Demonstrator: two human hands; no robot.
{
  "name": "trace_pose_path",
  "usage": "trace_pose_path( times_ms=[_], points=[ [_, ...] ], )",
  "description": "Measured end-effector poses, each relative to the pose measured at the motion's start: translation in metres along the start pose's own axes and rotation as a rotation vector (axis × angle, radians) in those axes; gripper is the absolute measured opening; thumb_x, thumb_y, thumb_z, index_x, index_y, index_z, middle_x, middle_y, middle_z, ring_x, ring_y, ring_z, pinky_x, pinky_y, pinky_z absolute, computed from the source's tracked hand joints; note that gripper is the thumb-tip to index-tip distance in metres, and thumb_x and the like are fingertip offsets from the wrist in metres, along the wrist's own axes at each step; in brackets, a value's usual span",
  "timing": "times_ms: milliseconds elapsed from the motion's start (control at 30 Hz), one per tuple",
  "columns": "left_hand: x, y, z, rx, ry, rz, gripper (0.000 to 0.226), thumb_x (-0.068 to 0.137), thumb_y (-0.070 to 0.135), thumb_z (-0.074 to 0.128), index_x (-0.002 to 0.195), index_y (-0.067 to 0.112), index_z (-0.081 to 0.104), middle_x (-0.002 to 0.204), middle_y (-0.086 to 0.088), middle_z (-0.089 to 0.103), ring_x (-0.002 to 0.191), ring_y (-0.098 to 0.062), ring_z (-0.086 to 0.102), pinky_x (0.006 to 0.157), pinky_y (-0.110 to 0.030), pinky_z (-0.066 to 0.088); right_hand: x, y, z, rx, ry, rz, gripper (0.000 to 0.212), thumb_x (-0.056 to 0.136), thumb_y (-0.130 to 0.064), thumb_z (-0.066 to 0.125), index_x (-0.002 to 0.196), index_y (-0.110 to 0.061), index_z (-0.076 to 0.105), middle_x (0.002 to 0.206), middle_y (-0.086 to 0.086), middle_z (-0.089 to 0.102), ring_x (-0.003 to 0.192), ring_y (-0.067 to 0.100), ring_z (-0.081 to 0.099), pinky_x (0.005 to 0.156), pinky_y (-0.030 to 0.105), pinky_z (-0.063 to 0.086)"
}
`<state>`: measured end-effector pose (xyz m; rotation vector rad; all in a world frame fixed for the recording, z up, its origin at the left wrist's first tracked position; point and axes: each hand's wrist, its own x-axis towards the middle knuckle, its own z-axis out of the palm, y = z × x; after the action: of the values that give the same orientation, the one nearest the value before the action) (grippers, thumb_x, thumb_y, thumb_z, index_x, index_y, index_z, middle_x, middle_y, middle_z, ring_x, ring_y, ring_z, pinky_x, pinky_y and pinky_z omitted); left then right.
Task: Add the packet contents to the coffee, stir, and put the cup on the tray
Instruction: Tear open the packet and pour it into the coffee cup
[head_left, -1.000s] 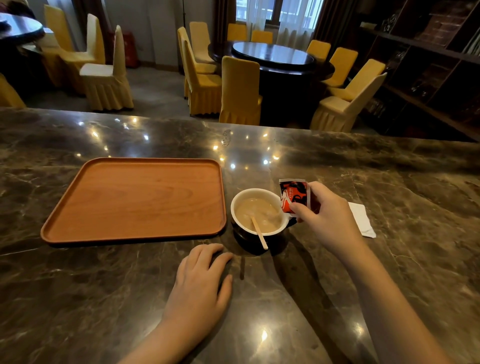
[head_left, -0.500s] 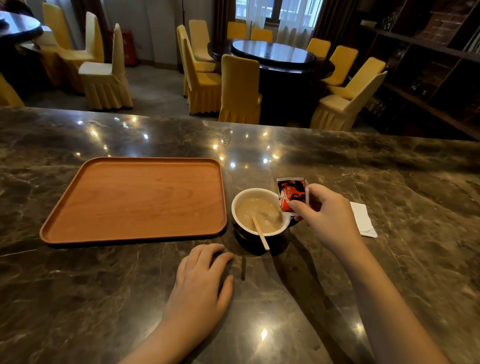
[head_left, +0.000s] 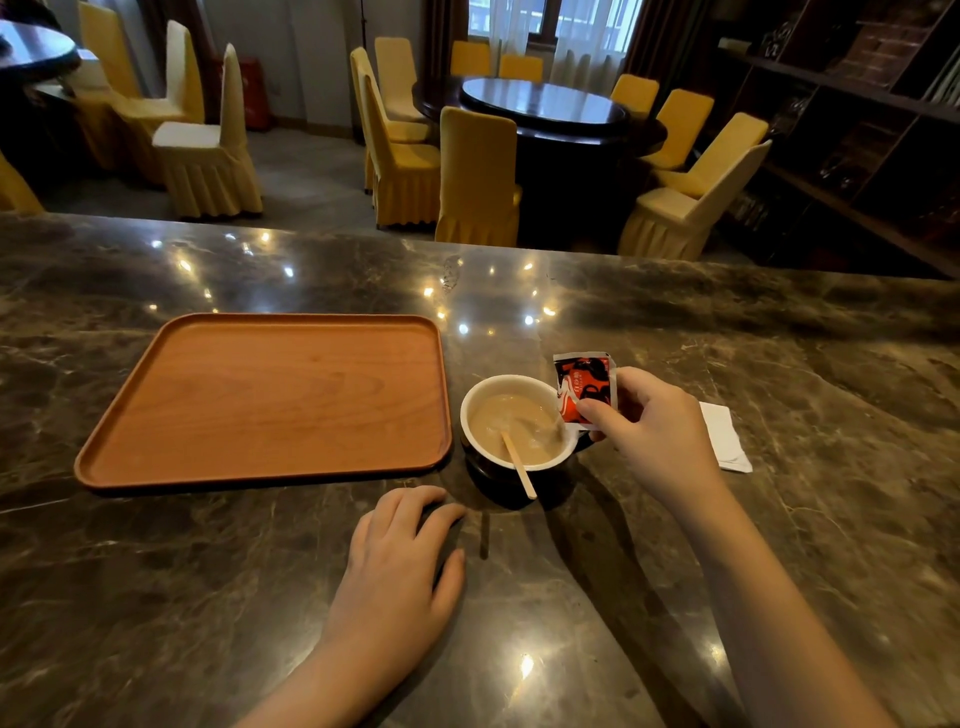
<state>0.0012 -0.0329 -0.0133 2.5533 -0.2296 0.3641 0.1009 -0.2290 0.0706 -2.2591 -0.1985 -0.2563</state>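
A dark cup (head_left: 514, 470) with a white inside holds milky coffee and stands on the marble counter just right of the wooden tray (head_left: 260, 462). A wooden stir stick (head_left: 518, 462) leans in the cup, its end over the near rim. My right hand (head_left: 654, 431) pinches a red and black packet (head_left: 584, 387) and holds it tilted over the cup's right rim. My left hand (head_left: 400, 571) lies flat on the counter in front of the cup, fingers apart, holding nothing. The tray has nothing on it.
A folded white napkin (head_left: 724, 436) lies on the counter right of my right hand. The marble counter (head_left: 779, 338) runs the full width. Beyond its far edge stand yellow-covered chairs (head_left: 478, 176) and a round dark table (head_left: 540, 101).
My right hand has shifted the packet slightly lower and closer to the cup's rim. My left hand and the cup have stayed where they were.
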Motion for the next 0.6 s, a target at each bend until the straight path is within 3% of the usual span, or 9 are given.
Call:
trace_pose_path(
  times_ms=[367,600],
  points=[
    [-0.0004,0.0004,-0.0009,0.006,-0.002,0.001,0.035,0.078,0.017,0.069,0.111,0.018,0.059,0.114,0.000,0.054,0.110,-0.014,0.042,0.090,-0.033,0.028,-0.0010,-0.0051,-0.0015,-0.007,-0.031,-0.005,0.018,0.083,-0.020,0.064,0.101,-0.016,0.067,0.088,-0.005,0.067,0.081,0.011,0.061,0.062,0.015,0.043],
    [0.0002,0.0002,-0.0004,0.001,-0.001,-0.003,0.035,0.079,0.018,0.067,0.112,0.018,0.059,0.116,0.001,0.053,0.112,-0.013,0.041,0.092,-0.034,0.027,-0.0016,-0.0046,-0.0020,0.060,0.009,0.026,0.014,0.082,-0.021,0.066,0.096,-0.020,0.068,0.080,-0.013,0.066,0.077,0.004,0.060,0.058,0.012,0.041]
  ],
)
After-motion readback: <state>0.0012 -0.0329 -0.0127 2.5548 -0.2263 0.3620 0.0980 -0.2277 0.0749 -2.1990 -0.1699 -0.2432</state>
